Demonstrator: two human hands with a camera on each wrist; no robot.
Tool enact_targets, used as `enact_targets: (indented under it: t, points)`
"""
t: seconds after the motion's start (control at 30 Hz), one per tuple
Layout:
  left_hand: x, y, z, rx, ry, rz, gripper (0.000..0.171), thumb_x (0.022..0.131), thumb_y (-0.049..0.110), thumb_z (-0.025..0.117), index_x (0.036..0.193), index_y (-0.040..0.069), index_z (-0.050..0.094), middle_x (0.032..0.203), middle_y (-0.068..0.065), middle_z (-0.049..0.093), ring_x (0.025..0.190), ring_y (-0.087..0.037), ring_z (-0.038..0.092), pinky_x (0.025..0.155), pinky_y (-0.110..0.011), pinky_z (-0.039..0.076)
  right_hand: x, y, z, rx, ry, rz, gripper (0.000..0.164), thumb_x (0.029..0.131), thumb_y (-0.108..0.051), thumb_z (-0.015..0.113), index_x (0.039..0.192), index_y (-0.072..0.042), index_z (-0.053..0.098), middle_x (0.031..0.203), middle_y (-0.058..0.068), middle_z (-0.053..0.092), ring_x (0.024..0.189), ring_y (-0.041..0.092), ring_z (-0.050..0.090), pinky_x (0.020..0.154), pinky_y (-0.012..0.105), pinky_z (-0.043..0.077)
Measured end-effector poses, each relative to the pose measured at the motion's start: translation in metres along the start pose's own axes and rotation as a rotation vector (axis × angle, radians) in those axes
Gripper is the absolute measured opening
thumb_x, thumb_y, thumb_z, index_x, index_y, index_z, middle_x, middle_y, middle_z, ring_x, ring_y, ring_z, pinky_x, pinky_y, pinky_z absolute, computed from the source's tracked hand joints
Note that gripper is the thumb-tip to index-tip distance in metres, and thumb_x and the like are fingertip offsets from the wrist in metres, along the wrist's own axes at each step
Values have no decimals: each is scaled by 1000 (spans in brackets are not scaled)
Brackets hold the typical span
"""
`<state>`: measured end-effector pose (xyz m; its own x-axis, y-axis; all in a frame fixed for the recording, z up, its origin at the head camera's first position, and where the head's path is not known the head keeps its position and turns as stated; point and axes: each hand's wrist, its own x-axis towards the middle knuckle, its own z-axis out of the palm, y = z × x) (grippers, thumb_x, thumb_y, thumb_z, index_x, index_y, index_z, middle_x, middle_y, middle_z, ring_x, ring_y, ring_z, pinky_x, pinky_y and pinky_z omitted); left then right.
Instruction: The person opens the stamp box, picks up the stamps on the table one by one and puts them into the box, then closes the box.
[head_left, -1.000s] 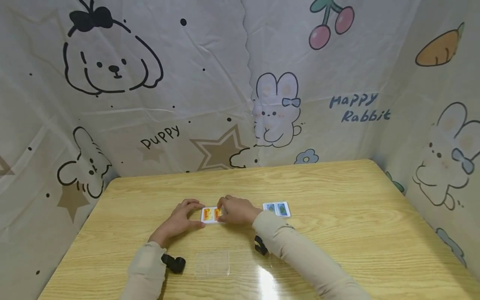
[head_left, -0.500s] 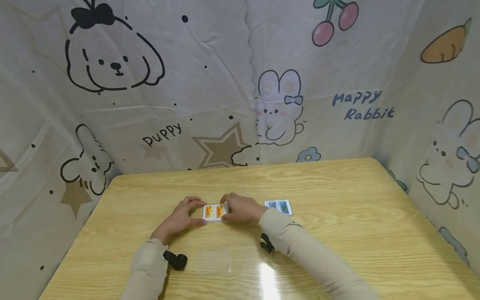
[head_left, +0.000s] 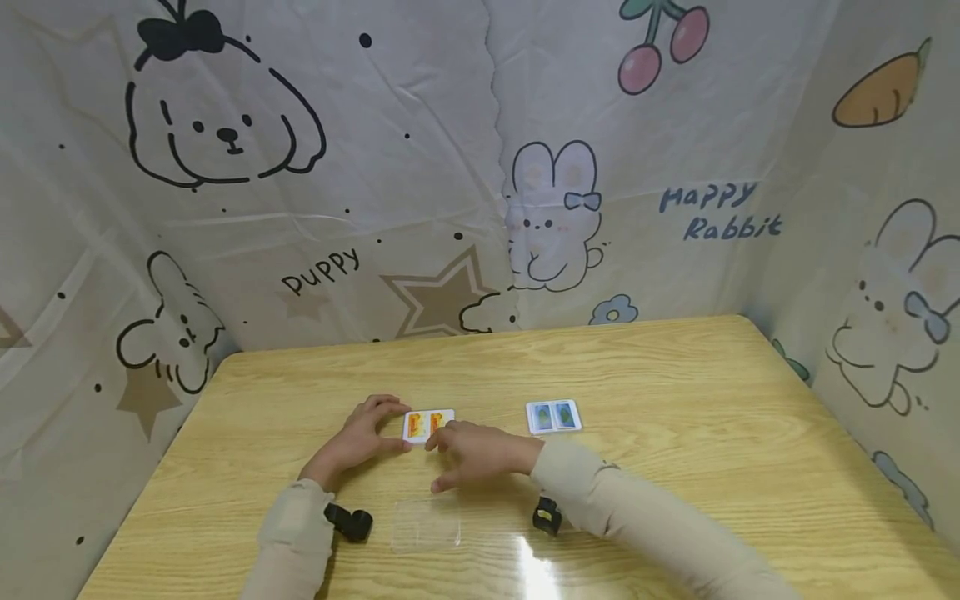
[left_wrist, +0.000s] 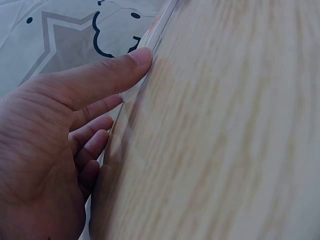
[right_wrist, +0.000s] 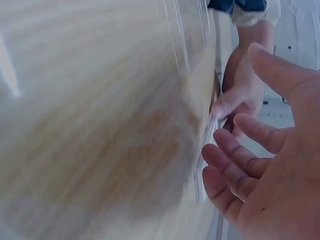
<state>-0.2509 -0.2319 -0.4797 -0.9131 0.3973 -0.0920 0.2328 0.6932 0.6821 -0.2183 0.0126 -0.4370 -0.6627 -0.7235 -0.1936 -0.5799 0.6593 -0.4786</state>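
A flat card case point(head_left: 417, 425) with a white border and two orange pictures lies on the wooden table. My left hand point(head_left: 363, 437) holds its left end, thumb at the near corner and forefinger at the far corner. In the left wrist view the thumb point(left_wrist: 142, 56) presses along the clear edge of the case. My right hand point(head_left: 476, 454) hovers just in front of the case's right end, thumb spread from the fingers and nothing between them. The right wrist view shows its loosely bent fingers point(right_wrist: 215, 182) beside the case's edge.
A second flat case point(head_left: 553, 417) with two blue-green pictures lies to the right. A clear plastic cover point(head_left: 426, 527) rests on the table point(head_left: 675, 400) nearer me. Black wrist cameras point(head_left: 349, 523) sit at both cuffs. A printed curtain point(head_left: 420, 167) closes off the back and sides.
My right hand has let go of the right end of the orange-picture case and moved toward me, its thumb opening away. The left hand has stayed in place.
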Motion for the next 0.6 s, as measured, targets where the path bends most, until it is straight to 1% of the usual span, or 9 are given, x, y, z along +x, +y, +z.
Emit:
enact_targets:
  t: [0.13,0.23,0.4,0.6]
  points:
    - [-1,1,-1,-8,2,-1,61,82,36,76,134,12,55,147,-12,35,136,-41,28,104,-69,26,-8,-5,4,24,-46,-27,65,84,-49,71,135,-13,52,123,3,60,111,12,56,94,27,47]
    - [-1,2,-1,-4,4,-1,61,81,36,77,133,12,56,146,-13,36,135,-42,29,104,-69,26,-14,-8,7,17,-65,-46,68,82,-49,72,136,-13,51,122,2,59,107,10,54,91,24,46]
    - [-1,2,0,6,9,-7,61,81,36,77,133,12,56,147,-14,35,135,-42,30,103,-69,26,-20,-12,12,-58,-71,-66,72,78,-52,74,136,-15,51,118,-2,58,98,5,49,82,19,42]
    - [-1,2,0,-2,5,-7,61,81,35,77,134,12,56,147,-15,35,134,-42,29,103,-69,27,-26,-18,17,-185,-72,-91,79,75,-62,71,136,-17,50,123,-4,55,103,7,49,86,20,43]
